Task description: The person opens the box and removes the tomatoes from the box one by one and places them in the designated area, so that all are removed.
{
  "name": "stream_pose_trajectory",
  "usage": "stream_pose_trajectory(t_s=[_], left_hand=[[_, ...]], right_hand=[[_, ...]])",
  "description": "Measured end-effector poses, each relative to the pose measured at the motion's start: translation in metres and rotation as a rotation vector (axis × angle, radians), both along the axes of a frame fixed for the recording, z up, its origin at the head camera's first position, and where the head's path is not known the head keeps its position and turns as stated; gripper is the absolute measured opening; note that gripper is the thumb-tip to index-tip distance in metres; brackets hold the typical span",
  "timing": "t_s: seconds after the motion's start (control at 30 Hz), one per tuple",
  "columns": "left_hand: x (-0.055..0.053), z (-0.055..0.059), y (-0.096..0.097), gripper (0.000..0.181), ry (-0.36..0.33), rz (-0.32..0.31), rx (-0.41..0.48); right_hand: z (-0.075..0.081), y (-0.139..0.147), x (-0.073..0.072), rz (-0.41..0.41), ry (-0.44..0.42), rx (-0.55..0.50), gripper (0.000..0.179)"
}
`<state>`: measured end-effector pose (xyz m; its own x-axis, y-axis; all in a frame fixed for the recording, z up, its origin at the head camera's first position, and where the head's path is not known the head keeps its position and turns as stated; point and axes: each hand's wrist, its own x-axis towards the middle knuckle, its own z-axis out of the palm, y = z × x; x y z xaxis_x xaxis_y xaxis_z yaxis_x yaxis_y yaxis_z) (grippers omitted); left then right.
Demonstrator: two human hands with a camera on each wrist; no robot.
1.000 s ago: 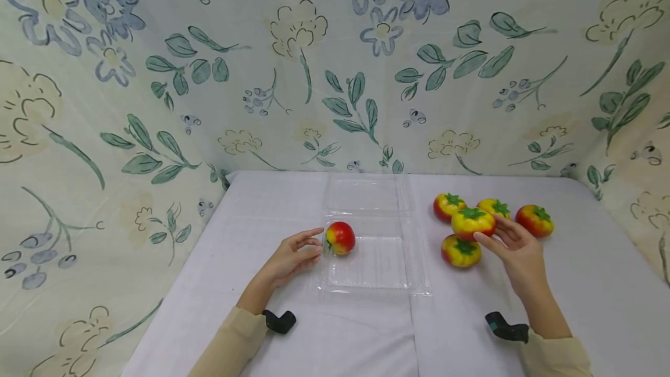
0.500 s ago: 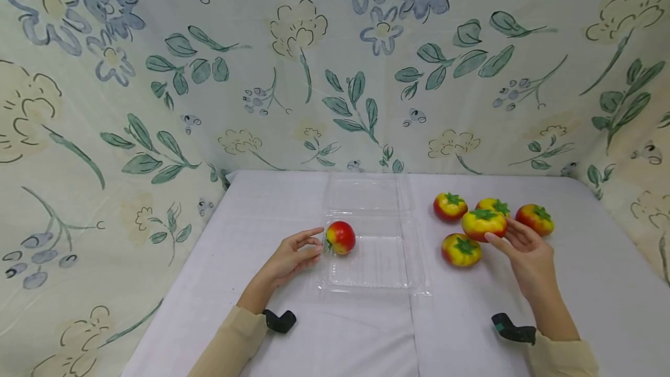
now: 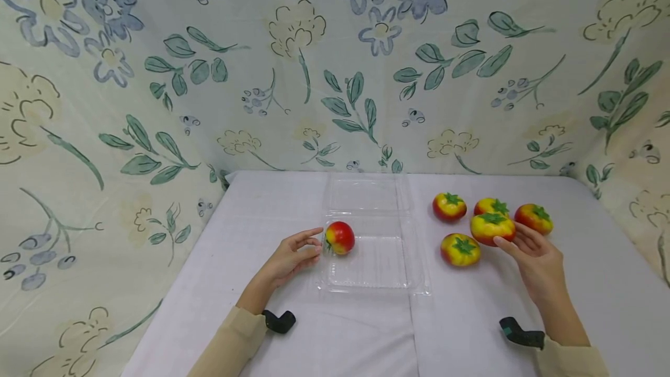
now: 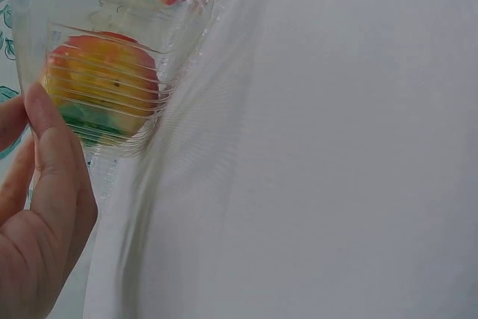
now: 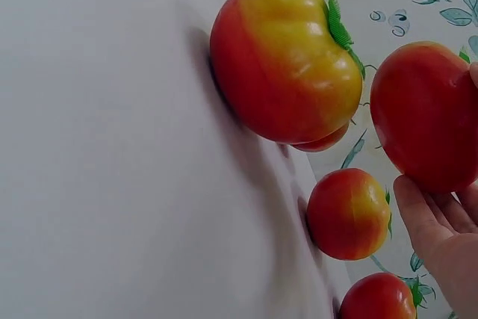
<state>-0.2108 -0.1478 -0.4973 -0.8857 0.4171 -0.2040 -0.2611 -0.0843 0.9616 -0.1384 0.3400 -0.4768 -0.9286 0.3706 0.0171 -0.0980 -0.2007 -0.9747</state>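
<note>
In the head view my right hand [image 3: 539, 263] pinches a red and yellow tomato [image 3: 492, 230] with a green leafy top, holding it up among the other tomatoes. The right wrist view shows its red side [image 5: 426, 117] raised off the cloth, thumb and fingers around it. My left hand [image 3: 293, 258] pinches the left rim of a clear plastic container [image 3: 377, 275], which lies opened out. Inside, against the left wall, a tomato [image 3: 341, 237] rests tipped on its side, green top toward my left hand. Through the ribbed plastic in the left wrist view this tomato [image 4: 104, 84] shows again.
Around the held tomato, loose tomatoes lie on the white cloth: one front left [image 3: 460, 250], one back left [image 3: 449, 207], one just behind [image 3: 492, 206], one at right [image 3: 534, 219]. The container's lid [image 3: 366, 195] lies toward the floral backdrop [image 3: 335, 74].
My right hand has moved to the right and slightly nearer to me, carrying the tomato away from above the front-left one. My left hand and the container have stayed in place.
</note>
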Motion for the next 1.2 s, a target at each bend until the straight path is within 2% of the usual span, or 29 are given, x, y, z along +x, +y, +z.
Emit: stream_pose_trajectory(t_s=[0.3,0.87,1.03,1.2], left_hand=[[0.000,0.001,0.000,0.054,0.008,-0.003,0.005],[0.001,-0.003,-0.001,0.054,-0.003,0.002,-0.006],[0.000,-0.002,0.000,0.055,-0.001,0.006,-0.018],[-0.001,-0.003,-0.001,0.055,0.000,0.000,-0.015]], right_hand=[[-0.002,0.005,0.003,-0.002,-0.041,-0.014,0.060],[-0.015,0.018,0.004,0.002,-0.067,-0.044,0.052],[-0.017,0.022,0.004,-0.007,-0.125,-0.019,0.051],[-0.020,0.022,0.003,-0.018,-0.221,0.009,0.056]])
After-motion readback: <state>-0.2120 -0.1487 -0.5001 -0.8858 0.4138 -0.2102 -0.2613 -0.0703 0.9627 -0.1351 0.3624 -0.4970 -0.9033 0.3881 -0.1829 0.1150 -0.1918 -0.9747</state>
